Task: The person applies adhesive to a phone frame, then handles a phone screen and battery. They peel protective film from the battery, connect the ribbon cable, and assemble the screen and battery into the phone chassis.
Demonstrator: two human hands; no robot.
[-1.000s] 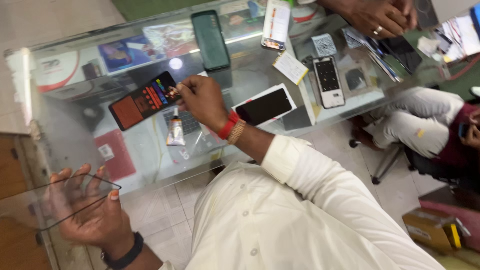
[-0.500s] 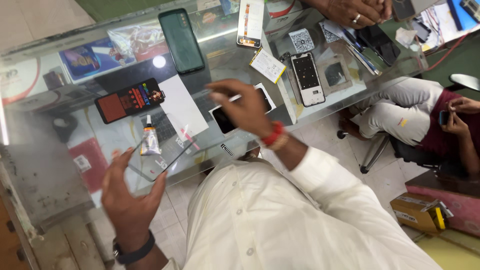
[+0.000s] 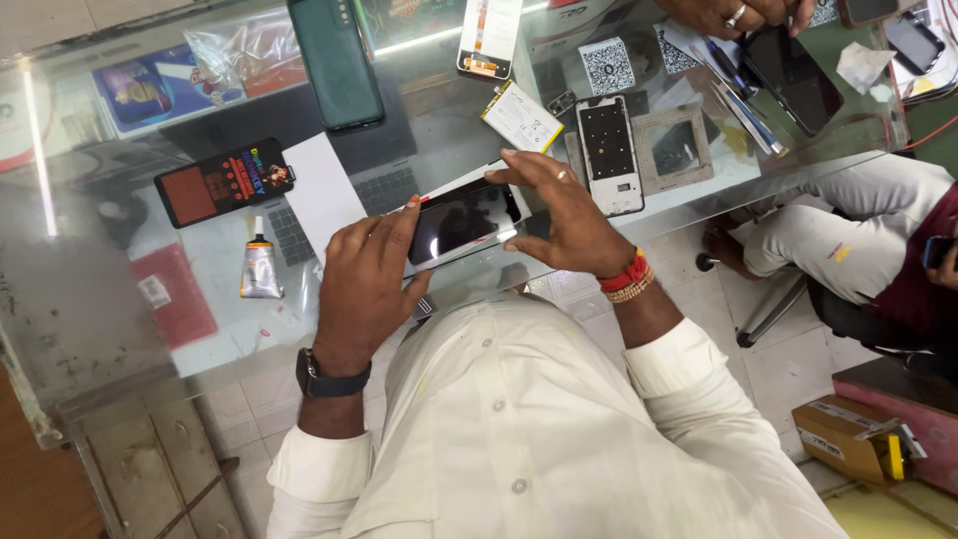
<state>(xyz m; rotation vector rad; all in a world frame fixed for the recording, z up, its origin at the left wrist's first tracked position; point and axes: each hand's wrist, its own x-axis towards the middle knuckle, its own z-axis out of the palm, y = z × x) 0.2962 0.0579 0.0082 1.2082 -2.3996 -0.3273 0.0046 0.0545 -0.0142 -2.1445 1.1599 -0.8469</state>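
Holding: both hands grip one dark phone screen [image 3: 461, 220] over the near edge of the glass counter [image 3: 90, 299].
Left hand [image 3: 364, 284]: fingers closed over the screen's left end, watch on the wrist.
Right hand [image 3: 569, 220]: fingers curled round the right end, red bands at the wrist.
Left of the hands: glue tube [image 3: 259, 268], white sheet [image 3: 319, 190], black-and-red pack [image 3: 225, 182].
Beyond: white phone frame [image 3: 609, 155], green phone [image 3: 336, 62].
Far edge: another person's hand [image 3: 733, 14] beside a black phone [image 3: 793, 75].
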